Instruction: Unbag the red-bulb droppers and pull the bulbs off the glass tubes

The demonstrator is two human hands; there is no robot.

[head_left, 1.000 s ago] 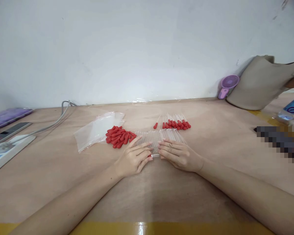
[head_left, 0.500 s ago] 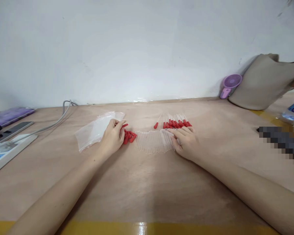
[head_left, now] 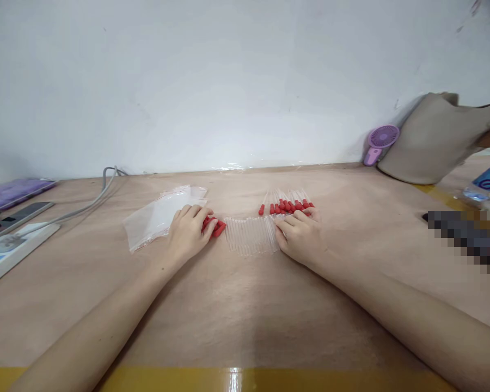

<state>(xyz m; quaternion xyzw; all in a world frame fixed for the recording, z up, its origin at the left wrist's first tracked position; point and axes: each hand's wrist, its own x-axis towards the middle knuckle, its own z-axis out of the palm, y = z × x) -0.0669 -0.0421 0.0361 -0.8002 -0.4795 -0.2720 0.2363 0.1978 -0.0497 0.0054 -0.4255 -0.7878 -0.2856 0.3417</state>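
My left hand [head_left: 191,231] rests over a small pile of red rubber dropper bulbs [head_left: 217,228], fingers bent and apart from the thumb. Its fingertips touch the pile and partly cover it. A row of clear dropper tubes [head_left: 251,235] lies side by side between my two hands. At the right end of that row, my right hand [head_left: 300,234] has thumb and fingertips drawn closed; what they pinch is hidden. Just beyond its knuckles lie several droppers [head_left: 288,206] with red bulbs fitted, bulbs toward me and thin tips toward the wall.
Clear plastic bags [head_left: 151,220] lie left of the bulbs. Farther left are a white power strip [head_left: 22,253], a grey cable [head_left: 85,209] and a purple packet [head_left: 18,190]. At the back right stand a purple hand fan [head_left: 381,140] and a beige bag [head_left: 422,141].
My left hand, which had a red bulb at its fingertips, has lowered onto the pile with its fingers spread. My right hand has shifted slightly left along the tubes.
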